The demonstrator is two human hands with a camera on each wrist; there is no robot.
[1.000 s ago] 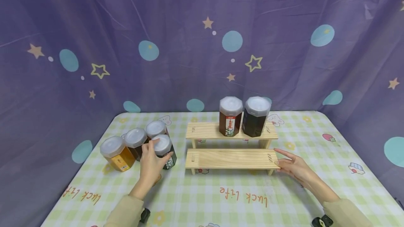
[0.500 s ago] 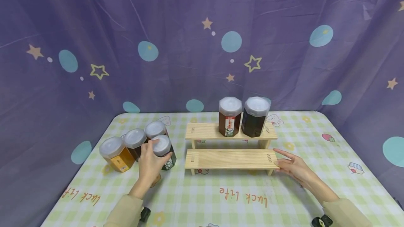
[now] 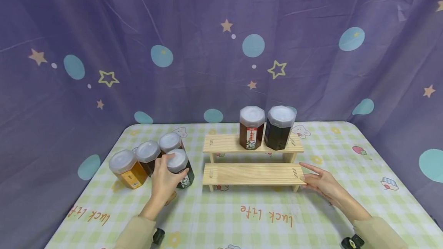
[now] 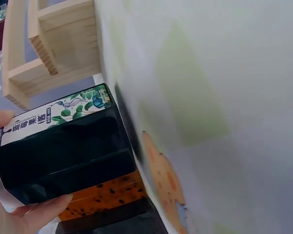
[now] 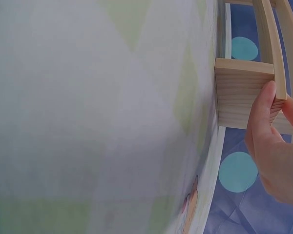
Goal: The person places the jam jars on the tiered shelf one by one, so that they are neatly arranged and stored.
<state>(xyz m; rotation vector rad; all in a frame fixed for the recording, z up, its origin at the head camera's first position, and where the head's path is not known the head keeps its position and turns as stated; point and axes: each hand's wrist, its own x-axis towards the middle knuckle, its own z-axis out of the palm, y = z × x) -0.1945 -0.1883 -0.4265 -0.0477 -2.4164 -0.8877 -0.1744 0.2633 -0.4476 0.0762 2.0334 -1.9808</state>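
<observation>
My left hand point(image 3: 164, 178) grips a dark jam jar point(image 3: 185, 180) by its frosted white lid, thumb on the right side and fingers on the left. In the left wrist view this blueberry jam jar point(image 4: 68, 146) shows a white label with leaves and berries; whether its base touches the cloth I cannot tell. My right hand point(image 3: 323, 185) holds the right end of the lower step of a two-tier wooden rack point(image 3: 254, 174). Seen from the right wrist, the thumb and fingers of the right hand point(image 5: 278, 141) pinch the board's end point(image 5: 278, 105).
Left of the held jar stand an amber jar point(image 3: 133, 176), a dark jar point(image 3: 148, 160) and a reddish jar point(image 3: 171, 141). On the rack's upper step are a red-brown jar point(image 3: 251, 137) and a black jar point(image 3: 278, 135). A checked cloth point(image 3: 214, 218) covers the table; a purple curtain point(image 3: 194, 99) hangs behind.
The jar in my left hand has shifted very slightly toward me, away from the reddish jar behind it. The right hand and the rack stay in place.
</observation>
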